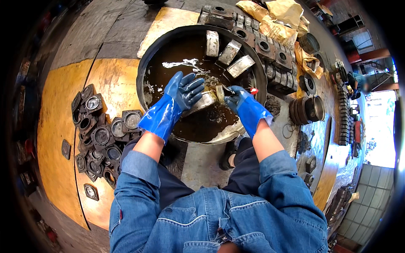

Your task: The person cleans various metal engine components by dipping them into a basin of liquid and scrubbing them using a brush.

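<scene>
Both my hands wear blue rubber gloves above a round black tub (pixel 145 63) of dark brown liquid. My left hand (pixel 182 92) is open, palm turned inward and fingers apart, holding nothing. My right hand (pixel 241 101) is closed round what looks like a brush (pixel 220 93), with a brass-coloured band toward the left and a red tip showing beyond the glove. Between and below the hands, a silvery metal block (pixel 201 102) lies in the tub, partly hidden by my left fingers. Three similar blocks, including a tilted one (pixel 239 67), rest at the tub's far right side.
Dark square parts with round holes (pixel 101 135) are heaped on wooden boards at left. Rows of metal blocks (pixel 265 48) stand beyond the tub at right, near crumpled brown paper sacks (pixel 278 25). Metal rings (pixel 310 109) stand at right.
</scene>
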### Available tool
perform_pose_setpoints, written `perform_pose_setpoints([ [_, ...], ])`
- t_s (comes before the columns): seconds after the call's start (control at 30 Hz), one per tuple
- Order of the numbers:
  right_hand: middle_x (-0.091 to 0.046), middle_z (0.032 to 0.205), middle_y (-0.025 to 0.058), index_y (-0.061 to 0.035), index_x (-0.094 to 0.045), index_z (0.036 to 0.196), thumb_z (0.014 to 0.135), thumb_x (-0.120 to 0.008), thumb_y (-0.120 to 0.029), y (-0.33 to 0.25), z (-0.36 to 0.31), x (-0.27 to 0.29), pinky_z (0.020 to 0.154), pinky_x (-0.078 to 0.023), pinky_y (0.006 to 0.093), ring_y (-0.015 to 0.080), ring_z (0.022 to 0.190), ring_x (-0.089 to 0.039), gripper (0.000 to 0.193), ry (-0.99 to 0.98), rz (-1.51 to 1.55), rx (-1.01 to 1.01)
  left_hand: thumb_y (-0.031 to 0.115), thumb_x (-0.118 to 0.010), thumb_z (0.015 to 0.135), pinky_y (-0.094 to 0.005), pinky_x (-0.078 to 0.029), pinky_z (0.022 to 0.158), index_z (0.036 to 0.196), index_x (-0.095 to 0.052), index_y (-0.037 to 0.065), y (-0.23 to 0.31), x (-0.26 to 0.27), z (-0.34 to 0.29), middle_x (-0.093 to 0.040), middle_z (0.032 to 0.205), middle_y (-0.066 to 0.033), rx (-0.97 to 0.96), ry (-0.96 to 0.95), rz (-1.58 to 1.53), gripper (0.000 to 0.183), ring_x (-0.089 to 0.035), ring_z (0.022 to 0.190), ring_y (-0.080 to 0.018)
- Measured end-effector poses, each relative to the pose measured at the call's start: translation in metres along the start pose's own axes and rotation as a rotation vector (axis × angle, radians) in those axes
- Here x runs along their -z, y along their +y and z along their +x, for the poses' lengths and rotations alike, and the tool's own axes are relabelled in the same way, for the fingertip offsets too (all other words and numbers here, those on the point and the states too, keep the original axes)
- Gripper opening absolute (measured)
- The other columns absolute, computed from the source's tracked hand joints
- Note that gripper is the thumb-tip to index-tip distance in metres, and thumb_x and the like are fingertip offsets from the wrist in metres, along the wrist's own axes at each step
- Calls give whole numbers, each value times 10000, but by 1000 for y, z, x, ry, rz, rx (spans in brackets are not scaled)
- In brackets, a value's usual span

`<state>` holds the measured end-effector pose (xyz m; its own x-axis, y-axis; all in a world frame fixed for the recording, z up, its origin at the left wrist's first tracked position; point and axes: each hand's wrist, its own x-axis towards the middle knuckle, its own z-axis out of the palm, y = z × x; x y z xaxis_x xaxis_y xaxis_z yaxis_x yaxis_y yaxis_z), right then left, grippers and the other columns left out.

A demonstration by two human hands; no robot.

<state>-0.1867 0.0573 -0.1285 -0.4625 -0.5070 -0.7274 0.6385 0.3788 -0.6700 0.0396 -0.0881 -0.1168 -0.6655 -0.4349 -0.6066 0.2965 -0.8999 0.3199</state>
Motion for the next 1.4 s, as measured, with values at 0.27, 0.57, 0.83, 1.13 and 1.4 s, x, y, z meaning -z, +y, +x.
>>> perform_pose_setpoints([
  [0.27, -662, 1277, 126, -115, -605, 1358, 1063, -512, -215, 51, 17, -6, 891, -579, 355, 271, 1076, -681, 324, -2, 12, -137, 572, -526, 1033, -488, -566, 945, 1460, -528, 127, -7, 2, -6, -628, 1413, -163, 18, 39, 34, 616, -650, 1211, -353],
  [0.57, -740, 1070, 158, 47, -713, 1186, 972, -642, -363, 68, 84, 23, 909, -504, 404, 258, 935, -643, 468, 58, -630, 102, 506, -579, 1032, -407, -615, 800, 1314, -613, 16, -46, -1, -9, -704, 1282, -213, 379, -112, 317, 566, -730, 1050, -346],
  [0.83, -753, 1041, 224, 10, -728, 1147, 906, -713, -377, 1, 26, -93, 898, -560, 442, 357, 971, -726, 457, 33, -1150, 395, 333, -560, 1083, -522, -577, 969, 1554, -416, 129, -86, 71, -24, -579, 1412, -152, 340, -159, 111, 533, -615, 1260, -361],
  [1.13, -730, 1118, 294, 21, -745, 1151, 843, -726, -240, 7, 14, -83, 902, -571, 434, 399, 1062, -733, 404, 32, -1210, 275, 216, -464, 1114, -379, -553, 990, 1553, -441, 69, -73, 57, -40, -601, 1403, -128, -132, -326, 800, 463, -654, 1142, -229],
  [1.4, -742, 1050, 279, 25, -748, 1108, 887, -685, -336, 44, -21, -48, 818, -574, 459, 430, 990, -735, 428, -81, -1394, 343, 115, -491, 1064, -334, -496, 1044, 1366, -654, 9, -54, 35, -38, -718, 1262, -112, -528, -188, 958, 358, -660, 1162, -220],
])
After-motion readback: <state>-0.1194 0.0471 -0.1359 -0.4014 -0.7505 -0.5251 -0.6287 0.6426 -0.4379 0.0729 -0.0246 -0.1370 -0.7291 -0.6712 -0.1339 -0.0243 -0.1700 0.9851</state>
